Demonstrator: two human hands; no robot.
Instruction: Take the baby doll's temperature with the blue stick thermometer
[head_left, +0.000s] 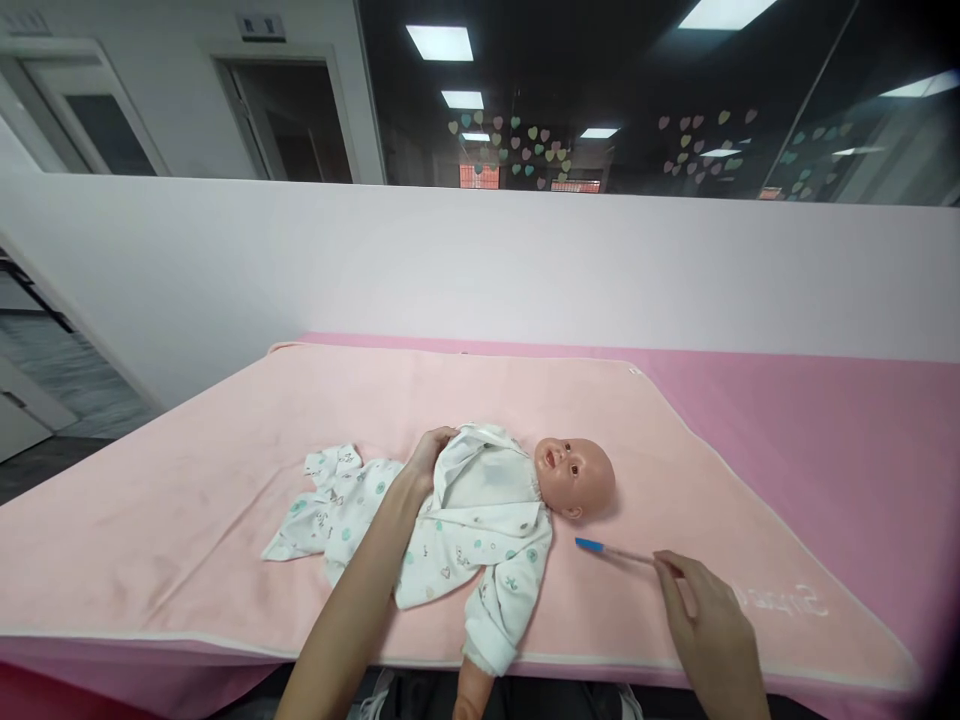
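A baby doll [577,478] lies on its back with its head to the right, dressed in a white patterned shirt [472,540] and matching trousers [337,505]. My left hand [433,452] is at the far side of its chest, fingers closed on the edge of the shirt, where the front flap is raised. My right hand [709,620] pinches the end of a thin stick with a blue tip [590,545]. That tip points left, just nearer to me than the doll's head and apart from it. One doll arm [472,690] hangs over the near edge.
A peach blanket [210,470] covers much of the table, over a pink cloth [825,450]. Behind it stands a white low wall [480,270] with dark glass [600,80] above. At the left is a doorway to a grey floor [82,365].
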